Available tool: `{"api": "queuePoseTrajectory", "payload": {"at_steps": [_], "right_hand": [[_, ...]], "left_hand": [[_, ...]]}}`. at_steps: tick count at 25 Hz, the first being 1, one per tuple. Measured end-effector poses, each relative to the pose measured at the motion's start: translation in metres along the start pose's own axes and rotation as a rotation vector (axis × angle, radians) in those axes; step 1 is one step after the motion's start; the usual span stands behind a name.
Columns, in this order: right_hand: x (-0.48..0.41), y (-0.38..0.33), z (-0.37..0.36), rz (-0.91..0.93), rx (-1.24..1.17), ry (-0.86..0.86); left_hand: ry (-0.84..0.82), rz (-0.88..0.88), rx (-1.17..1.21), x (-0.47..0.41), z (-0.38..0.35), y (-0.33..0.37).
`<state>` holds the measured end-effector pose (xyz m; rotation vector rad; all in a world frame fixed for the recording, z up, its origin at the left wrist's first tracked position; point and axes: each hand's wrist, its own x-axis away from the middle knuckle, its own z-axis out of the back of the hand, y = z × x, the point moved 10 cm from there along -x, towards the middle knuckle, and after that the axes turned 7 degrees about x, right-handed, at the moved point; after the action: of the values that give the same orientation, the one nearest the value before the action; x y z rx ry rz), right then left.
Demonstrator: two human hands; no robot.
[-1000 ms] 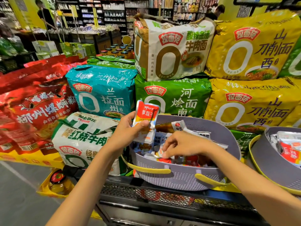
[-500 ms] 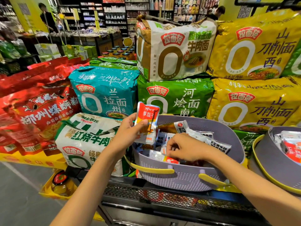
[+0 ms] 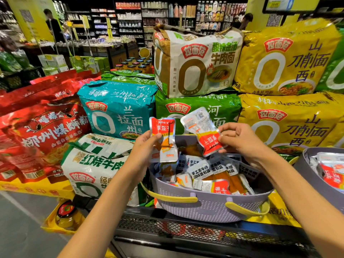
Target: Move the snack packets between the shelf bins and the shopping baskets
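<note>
Gripping an upright packet (image 3: 163, 139) in the left hand (image 3: 146, 148), a tilted packet (image 3: 202, 130) in the right hand (image 3: 241, 140) — fingers clamped on both, just above the basket (image 3: 204, 209) heaped with more.

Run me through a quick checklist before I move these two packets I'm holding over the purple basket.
1. Left hand grips the red-and-white packet firmly: ok.
2. Right hand pinches the second packet by its red end: ok.
3. Left hand holds only one packet: cannot tell.
4. Purple basket sits level on the mesh rack: ok.
5. Room in the right-hand basket: cannot tell, as it is partly out of view and already holds packets.
</note>
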<state>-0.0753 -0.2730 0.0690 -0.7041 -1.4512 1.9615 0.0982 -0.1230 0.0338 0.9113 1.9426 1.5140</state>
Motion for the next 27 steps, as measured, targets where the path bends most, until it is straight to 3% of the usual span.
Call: {"api": "queuePoseTrajectory", "payload": {"at_steps": [2,5,7,12,14,17,19,21,23,27], "right_hand": [[0.004,-0.019,0.008,0.196,0.064,0.124],[0.025,-0.057,-0.01,0.645,0.414,0.226],[0.037,-0.062,-0.028,0.864,0.572,0.213],[0.052,-0.066,-0.049,1.159,0.729,0.167],[0.047,-0.061,-0.057,1.104,0.775,0.127],[0.031,-0.049,-0.042,0.871,0.764,0.247],[0.01,-0.028,-0.041,0.564,0.774,0.116],[0.0,0.0,-0.062,0.343,0.856,-0.149],[0.0,0.015,-0.083,0.273,0.987,-0.294],[0.002,0.026,-0.114,0.271,1.332,-0.333]], "left_hand": [[-0.039,0.179,0.056,0.004,-0.008,-0.015],[-0.187,0.369,0.148,0.014,-0.032,-0.028],[-0.23,0.37,0.172,0.017,-0.041,-0.026],[-0.332,0.352,0.144,0.029,-0.05,-0.027],[-0.344,0.293,0.146,0.028,-0.047,-0.023],[-0.286,0.186,0.103,0.02,-0.026,-0.012],[-0.223,0.133,0.039,0.015,-0.006,-0.007],[-0.161,0.091,-0.002,0.012,0.009,-0.002],[-0.13,0.07,-0.007,0.011,0.015,0.001],[-0.124,0.058,0.002,0.013,0.016,0.001]]}}
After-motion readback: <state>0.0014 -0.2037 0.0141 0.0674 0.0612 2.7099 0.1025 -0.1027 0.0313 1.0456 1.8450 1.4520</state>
